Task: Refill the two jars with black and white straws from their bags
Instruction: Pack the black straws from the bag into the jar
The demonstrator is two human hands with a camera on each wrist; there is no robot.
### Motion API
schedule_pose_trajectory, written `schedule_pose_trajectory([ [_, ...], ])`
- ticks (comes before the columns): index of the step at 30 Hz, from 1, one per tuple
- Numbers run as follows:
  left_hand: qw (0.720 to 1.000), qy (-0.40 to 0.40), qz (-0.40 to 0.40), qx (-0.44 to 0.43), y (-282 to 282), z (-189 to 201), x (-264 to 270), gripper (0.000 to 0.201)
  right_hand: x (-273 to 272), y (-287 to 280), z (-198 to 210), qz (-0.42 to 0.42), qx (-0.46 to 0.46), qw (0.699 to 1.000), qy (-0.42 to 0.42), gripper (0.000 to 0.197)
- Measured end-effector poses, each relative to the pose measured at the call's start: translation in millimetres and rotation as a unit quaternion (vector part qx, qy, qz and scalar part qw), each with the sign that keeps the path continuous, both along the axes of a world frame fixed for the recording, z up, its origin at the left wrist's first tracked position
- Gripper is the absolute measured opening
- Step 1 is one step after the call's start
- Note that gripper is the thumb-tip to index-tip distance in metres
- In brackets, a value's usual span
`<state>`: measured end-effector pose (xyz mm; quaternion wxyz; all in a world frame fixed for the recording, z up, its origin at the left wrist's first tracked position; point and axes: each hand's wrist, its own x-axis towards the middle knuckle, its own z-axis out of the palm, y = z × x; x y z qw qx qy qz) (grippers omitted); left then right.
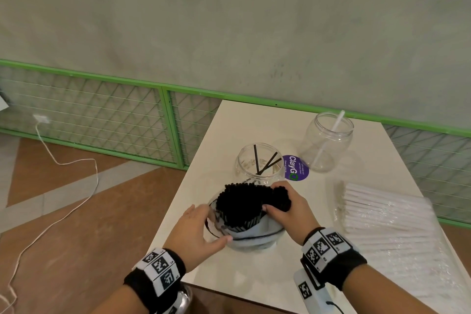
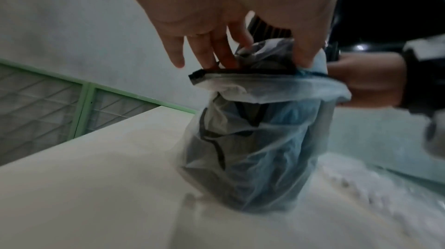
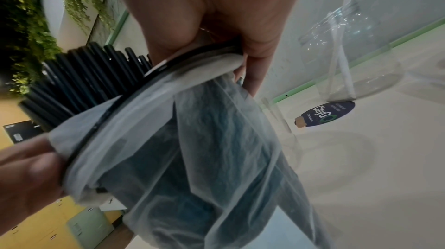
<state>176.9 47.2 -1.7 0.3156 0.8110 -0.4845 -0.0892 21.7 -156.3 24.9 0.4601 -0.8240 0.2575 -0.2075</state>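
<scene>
A clear plastic bag (image 1: pixel 254 234) stands upright on the white table (image 1: pixel 254 122), its rim rolled down around a dense bundle of black straws (image 1: pixel 242 201). My left hand (image 1: pixel 205 224) pinches the bag's rim (image 2: pixel 240 76), fingers inside and thumb outside. A separate bunch of black straws is gripped by my right hand (image 1: pixel 277 208) at the bundle's right side. Behind stands a clear jar (image 1: pixel 260 163) with a few black straws. Farther right, another jar (image 1: pixel 327 143) holds one white straw. A bag of white straws (image 1: pixel 387 214) lies at the right.
A purple round sticker (image 1: pixel 295 168) lies on the table between the jars. The table's left edge (image 1: pixel 178 201) drops to a brown floor with a white cable (image 1: pixel 76 201). A green mesh railing (image 1: pixel 163 115) and a wall run behind.
</scene>
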Motion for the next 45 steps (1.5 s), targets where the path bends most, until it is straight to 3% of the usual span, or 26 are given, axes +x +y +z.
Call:
schedule_pose_trajectory([
  [3, 0.996, 0.031, 0.052, -0.070, -8, 13, -3, 0.080, -1, -1, -2, -0.011, 0.008, 1.000, -0.007, 0.033],
  [5, 0.997, 0.020, 0.044, -0.054, -18, 21, -5, 0.109, -2, -1, 0, -0.009, 0.009, 1.000, -0.006, 0.034],
  [7, 0.998, 0.053, 0.027, -0.013, -29, 29, -6, 0.124, -3, 0, 2, 0.007, 0.013, 1.000, -0.004, 0.038],
  [13, 0.984, 0.168, 0.053, -0.018, -45, 27, 0, 0.115, -17, 8, -3, 0.052, 0.114, 0.992, -0.015, 0.053],
  [15, 0.984, 0.170, 0.044, -0.044, -47, 27, -1, 0.096, -20, 11, -7, 0.069, 0.117, 0.991, -0.007, 0.064],
  [18, 0.983, 0.157, 0.046, -0.088, -45, 34, -6, 0.069, -13, 17, -2, 0.067, 0.051, 0.996, 0.003, 0.079],
  [23, 0.976, 0.137, 0.077, -0.151, -30, 41, 4, 0.073, 7, 22, 7, 0.043, 0.032, 0.998, -0.036, 0.076],
  [29, 0.983, 0.167, 0.082, 0.001, -14, 22, 19, 0.066, 19, 27, -18, 0.027, 0.019, 0.997, 0.076, 0.061],
  [32, 0.983, 0.162, 0.089, 0.007, -11, 19, 20, 0.087, 20, 27, -20, 0.016, 0.027, 0.995, 0.096, 0.056],
  [36, 0.994, 0.063, 0.085, -0.013, -11, 40, 17, 0.116, 20, 23, -21, 0.008, 0.040, 0.992, 0.116, 0.051],
  [40, 0.992, -0.112, 0.018, 0.048, -29, 66, 14, 0.111, 20, 24, -22, 0.017, 0.032, 0.990, 0.137, 0.044],
  [42, 0.986, -0.130, 0.001, 0.101, -40, 69, 17, 0.111, 21, 26, -24, 0.026, 0.018, 0.989, 0.143, 0.054],
  [45, 0.990, -0.067, -0.014, 0.121, -48, 65, 20, 0.107, 23, 28, -35, 0.037, 0.020, 0.988, 0.148, 0.069],
])
